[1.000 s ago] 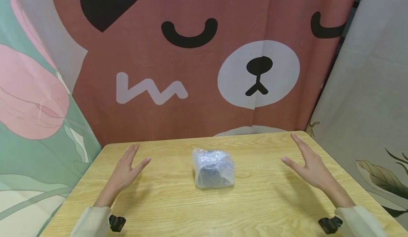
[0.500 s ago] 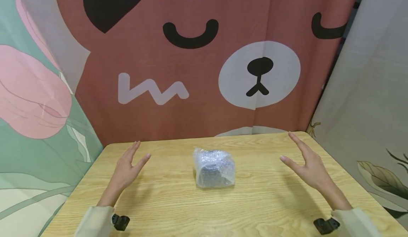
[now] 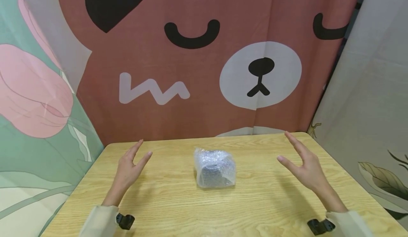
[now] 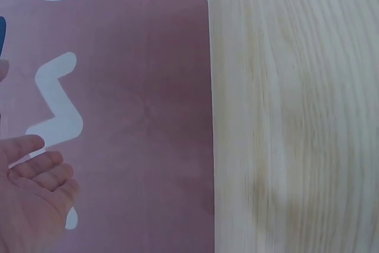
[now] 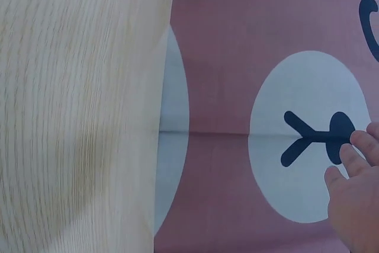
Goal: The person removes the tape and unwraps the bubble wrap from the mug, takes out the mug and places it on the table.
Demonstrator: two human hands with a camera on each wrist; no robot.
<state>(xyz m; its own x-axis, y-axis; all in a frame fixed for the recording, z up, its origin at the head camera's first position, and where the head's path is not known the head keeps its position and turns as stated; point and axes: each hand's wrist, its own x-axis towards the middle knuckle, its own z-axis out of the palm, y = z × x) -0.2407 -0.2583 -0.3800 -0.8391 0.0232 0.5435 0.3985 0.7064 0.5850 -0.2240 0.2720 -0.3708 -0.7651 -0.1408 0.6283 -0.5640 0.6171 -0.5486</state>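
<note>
1 bubble-wrapped bundle (image 3: 215,169): blocky, shiny, translucent, darker inside | left hand (image 3: 128,170), right hand (image 3: 307,169): uncurled

Indoor spot, looks like a small curtained-off booth w/ a tabletop as work area; can't tell if it's in a home, studio or office bldg. Evidence: printed cloth on 3 sides. Back = brownish-red bear-face curtain (image 3: 204,120), w/ vert. creases, hanging right behind the table's far edge. L side = green drape w/ pink tulip print (image 3: 32,91); R side = greyish drape w/ leaf print (image 3: 360,109), dark gap btwn it & the bear one. Table (image 3: 178,212) = light wood-grain top, rounded far corners. Blk wrist cams (image 3: 125,221) suggest a recording setup.
</note>
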